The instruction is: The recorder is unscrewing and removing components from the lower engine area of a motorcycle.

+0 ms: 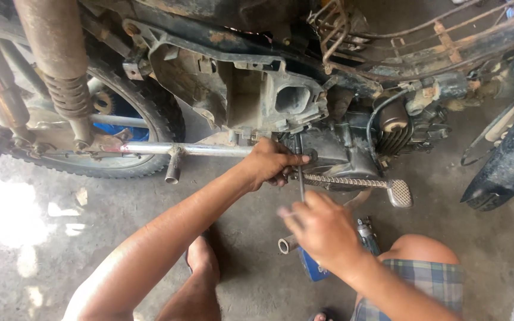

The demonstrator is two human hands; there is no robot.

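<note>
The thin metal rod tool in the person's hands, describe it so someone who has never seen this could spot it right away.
Start at the motorcycle's dark engine case, low in the middle of the frame. Just left of it, the left hand presses against the case, and the right hand hovers below. The thin metal rod runs straight between them, upright and far slimmer than the ribbed footrest bar crossing beside it.

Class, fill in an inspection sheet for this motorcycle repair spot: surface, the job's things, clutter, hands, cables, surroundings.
Surface: grey concrete floor, stained, sunlit patch at left.
Job's things: long thin metal tool standing against the dark engine casing; ribbed foot pedal beside it.
Clutter: a blue object and a short pipe end on the floor, pale scraps at left.
Hands: left hand at the tool's upper part, on the casing; right hand gripping the lower end.
Cables: black hose curving by the cylinder.
Surroundings: rear wheel, rusty shock spring, rusty rack.
</note>
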